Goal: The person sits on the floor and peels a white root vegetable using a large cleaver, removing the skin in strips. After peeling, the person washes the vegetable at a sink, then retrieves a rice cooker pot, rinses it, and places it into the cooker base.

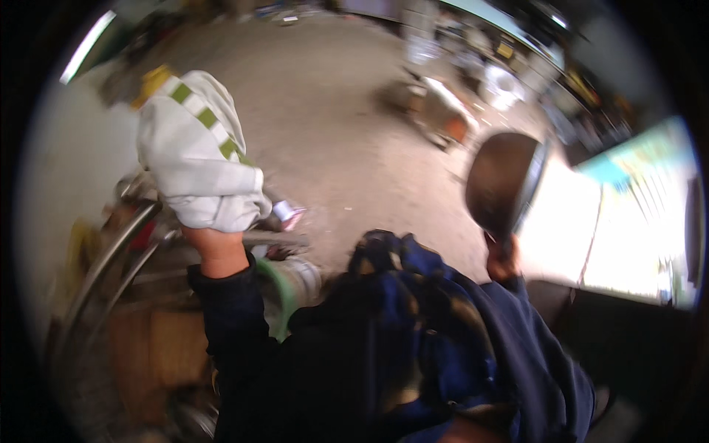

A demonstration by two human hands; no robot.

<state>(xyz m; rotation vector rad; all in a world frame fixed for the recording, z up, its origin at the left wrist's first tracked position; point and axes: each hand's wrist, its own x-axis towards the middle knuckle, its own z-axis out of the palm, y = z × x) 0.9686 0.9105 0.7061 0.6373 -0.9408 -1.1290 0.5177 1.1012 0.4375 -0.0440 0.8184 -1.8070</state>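
Observation:
A white cloth or loose glove point(196, 149) with a green checked strip covers my left hand point(217, 249), raised at the left; only the wrist shows below it. Something yellow sticks out at its far end. The fingers are hidden, so their pose cannot be told. My right hand point(504, 260), blurred at the right, is closed around the handle of a dark brown, rounded shield-like object point(498, 180) with a lighter rim. It stands up from the hand, and its exact kind is unclear. Between the arms is my dark blue clothing.
Bent metal tubes point(111, 255), a green-rimmed bucket point(288, 299) and a brown box point(166, 343) are at the left. A blurred white and orange object point(446, 113) lies on the concrete floor point(332, 111). White buckets point(501, 86) and clutter line the far right. Bright light enters at the right.

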